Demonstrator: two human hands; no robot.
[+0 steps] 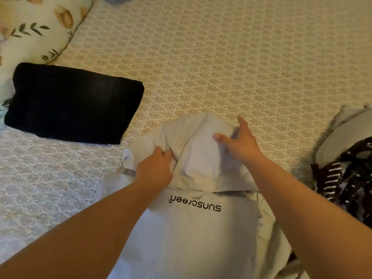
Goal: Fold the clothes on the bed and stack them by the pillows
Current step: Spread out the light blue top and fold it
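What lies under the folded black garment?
The folded black garment rests on the patterned bedsheet, its far corner over the floral pillow. Anything beneath it is covered.

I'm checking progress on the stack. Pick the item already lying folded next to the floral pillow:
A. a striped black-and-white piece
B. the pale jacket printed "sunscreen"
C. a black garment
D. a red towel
C: the black garment lies folded flat beside the floral pillow, while both hands still work on the pale jacket in front.
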